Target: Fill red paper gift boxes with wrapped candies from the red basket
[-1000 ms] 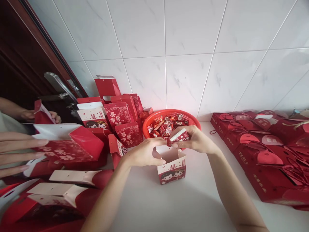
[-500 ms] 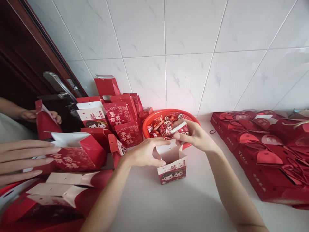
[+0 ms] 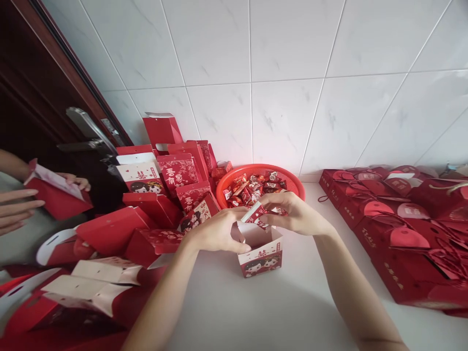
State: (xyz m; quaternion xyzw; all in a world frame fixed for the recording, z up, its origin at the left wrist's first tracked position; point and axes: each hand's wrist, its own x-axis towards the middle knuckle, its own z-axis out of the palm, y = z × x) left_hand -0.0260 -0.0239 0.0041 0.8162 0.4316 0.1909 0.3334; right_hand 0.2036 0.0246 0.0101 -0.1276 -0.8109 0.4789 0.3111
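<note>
An uncovered red and cream paper gift box (image 3: 261,261) with two cartoon figures stands upright on the white table. My left hand (image 3: 215,231) grips its left rim, thumb at the front. In my right hand (image 3: 292,210) is a small red packet with a white edge (image 3: 256,214), tilted just above the box's opening. Behind both hands sits a round red plastic basket (image 3: 222,183) with many wrapped candies (image 3: 248,187) in it. The inside of the box is mostly hidden.
Red gift boxes (image 3: 177,168) crowd the left side, some standing and some tipped over. At far left another person's hands (image 3: 18,209) handle a red box (image 3: 60,197). Closed red boxes with ribbons (image 3: 380,234) line the right. A tiled wall (image 3: 285,112) stands behind.
My right hand has brought the packet left and down to the box's mouth. At left, the large open box near the other person's hand has tipped over, and that hand has drawn back.
</note>
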